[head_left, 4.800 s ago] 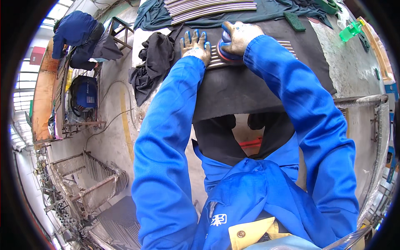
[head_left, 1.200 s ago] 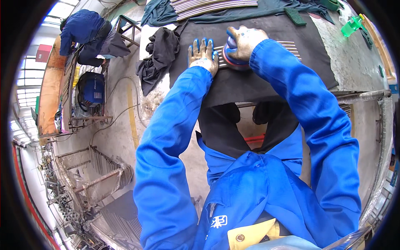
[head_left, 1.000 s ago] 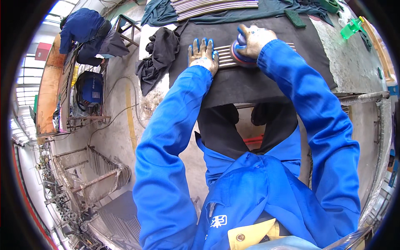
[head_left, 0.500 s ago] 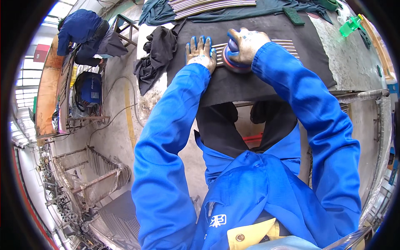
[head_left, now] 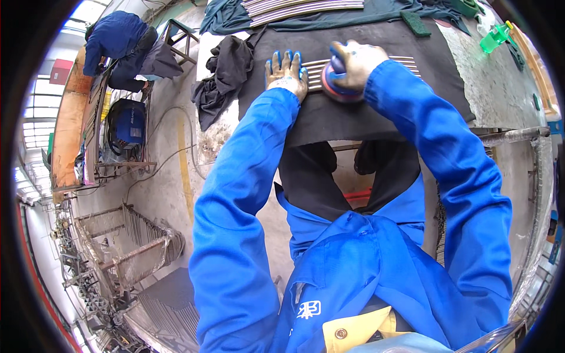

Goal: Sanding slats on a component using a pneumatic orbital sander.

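Sanding in hand: right hand (head_left: 356, 62) grips the sander (head_left: 338, 87) on the metal strips (head_left: 318, 66); left hand (head_left: 286, 73), fingers spread flat, pins them beside it. Next calls for steady pressure.

Metal workshop, blue welder (head_left: 126, 120), steel rod racks (head_left: 138, 235)

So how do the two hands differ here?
The left hand lies flat with fingers spread on the metal rods; the right hand is curled over a round sanding tool. The left holds nothing; the right grips. Both wear gloves over the dark mat.
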Available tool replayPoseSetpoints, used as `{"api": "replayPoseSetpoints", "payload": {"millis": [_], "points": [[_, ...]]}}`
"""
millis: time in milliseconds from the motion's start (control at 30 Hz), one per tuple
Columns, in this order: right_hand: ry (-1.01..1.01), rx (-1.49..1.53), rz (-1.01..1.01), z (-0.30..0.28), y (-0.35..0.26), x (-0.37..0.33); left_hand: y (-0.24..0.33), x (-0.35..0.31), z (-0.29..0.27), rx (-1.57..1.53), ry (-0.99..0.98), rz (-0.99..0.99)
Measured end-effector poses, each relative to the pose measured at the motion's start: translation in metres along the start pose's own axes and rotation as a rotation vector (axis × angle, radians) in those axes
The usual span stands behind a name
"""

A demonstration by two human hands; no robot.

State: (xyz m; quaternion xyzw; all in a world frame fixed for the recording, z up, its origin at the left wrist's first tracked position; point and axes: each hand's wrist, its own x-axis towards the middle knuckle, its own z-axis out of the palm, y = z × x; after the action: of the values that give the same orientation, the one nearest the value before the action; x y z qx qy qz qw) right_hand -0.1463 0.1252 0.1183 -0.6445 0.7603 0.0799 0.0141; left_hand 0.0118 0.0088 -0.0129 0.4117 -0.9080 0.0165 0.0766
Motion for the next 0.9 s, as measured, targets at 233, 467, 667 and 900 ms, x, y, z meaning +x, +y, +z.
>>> {"api": "replayPoseSetpoints", "payload": {"millis": [233, 467, 667, 900], "points": [[0.010, 0.002, 0.187, 0.015, 0.070, 0.014, 0.001, 0.000, -0.003, -0.010, -0.031, 0.026], [0.026, -0.006, 0.204, 0.019, 0.072, 0.018, -0.002, 0.007, -0.002, -0.003, -0.035, 0.027], [-0.015, 0.045, 0.099, 0.002, 0.039, 0.027, -0.002, 0.010, -0.002, -0.007, -0.030, 0.040], [0.009, 0.069, 0.076, 0.014, 0.054, 0.011, 0.001, -0.018, -0.004, -0.009, 0.011, 0.143]]}}
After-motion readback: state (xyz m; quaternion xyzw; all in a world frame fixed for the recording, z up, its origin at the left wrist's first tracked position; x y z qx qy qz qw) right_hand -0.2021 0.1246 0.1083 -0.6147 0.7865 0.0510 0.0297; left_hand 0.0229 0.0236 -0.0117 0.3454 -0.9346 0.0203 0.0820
